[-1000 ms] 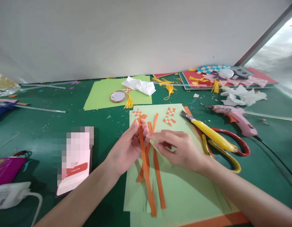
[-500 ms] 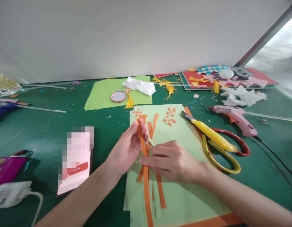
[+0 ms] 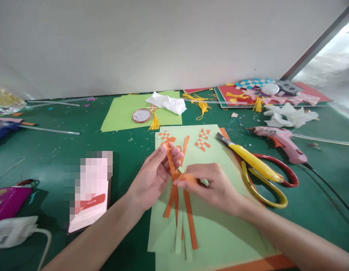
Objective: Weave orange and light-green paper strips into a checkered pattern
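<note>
Pinching the upper end of an orange strip (image 3: pixel 171 162) between thumb and bent fingers of the left hand (image 3: pixel 156 174), mid-frame, with the palm half turned up and the outer fingers loosely curled. Nipping the same strip lower down between thumb and forefinger of the right hand (image 3: pixel 214 182), just right of centre, nearly closed and blurred at the tips. Cannot tell what, if anything, is under its other fingers. Fanned out below, at lower centre, more orange strips (image 3: pixel 191 226) and green strips (image 3: pixel 179 231) on pale green sheets (image 3: pixel 233 233). Near the sheets' top edge, three small checked pieces (image 3: pixel 202 144). Right of centre, a yellow cutter (image 3: pixel 253 160) lying over scissors (image 3: pixel 293 170); farther right, a pink glue gun (image 3: pixel 288 143). At lower left, a phone (image 3: pixel 92 210) and, by the frame's edge, a white charger (image 3: pixel 14 231). At upper centre, on lime sheets (image 3: pixel 119 113), a round lid (image 3: pixel 142 115), a yellow tassel (image 3: pixel 154 122) and a crumpled tissue (image 3: pixel 168 102).
</note>
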Demonstrator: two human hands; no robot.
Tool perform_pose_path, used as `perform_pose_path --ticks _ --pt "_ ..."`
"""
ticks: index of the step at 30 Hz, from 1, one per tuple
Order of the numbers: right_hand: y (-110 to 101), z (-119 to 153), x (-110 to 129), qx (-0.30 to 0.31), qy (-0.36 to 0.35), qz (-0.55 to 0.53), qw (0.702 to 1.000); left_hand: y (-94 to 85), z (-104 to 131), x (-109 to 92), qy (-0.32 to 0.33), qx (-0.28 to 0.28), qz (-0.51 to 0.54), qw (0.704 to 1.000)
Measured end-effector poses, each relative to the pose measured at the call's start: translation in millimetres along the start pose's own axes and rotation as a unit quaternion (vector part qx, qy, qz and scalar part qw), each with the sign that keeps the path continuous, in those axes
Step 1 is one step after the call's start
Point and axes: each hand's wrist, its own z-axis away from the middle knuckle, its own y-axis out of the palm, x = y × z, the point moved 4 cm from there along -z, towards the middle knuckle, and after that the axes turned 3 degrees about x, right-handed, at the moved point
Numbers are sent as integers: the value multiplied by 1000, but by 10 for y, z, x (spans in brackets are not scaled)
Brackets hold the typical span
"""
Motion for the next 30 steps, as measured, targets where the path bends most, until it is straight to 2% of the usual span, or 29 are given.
perform_pose_path --ticks 3,6,10,17,24,26,30 --pt "-21 -14 -105 -2 128 -36 991 44 45 3 22 35 -89 995" --pt "1 -5 -162 22 181 -77 980 89 75 11 32 71 -136 988" --pt "32 9 -180 46 198 -103 974 71 73 20 24 52 -150 987" --pt "74 1 -232 82 211 -86 970 42 47 22 22 39 -132 990" --pt "75 1 -216 96 219 -82 968 70 59 15 17 60 -134 989" --pt "18 -13 -208 76 222 -70 970 75 61 12 16 62 -138 988" --pt "-169 -47 -163 -38 195 33 979 64 54 3 5 39 -115 993"
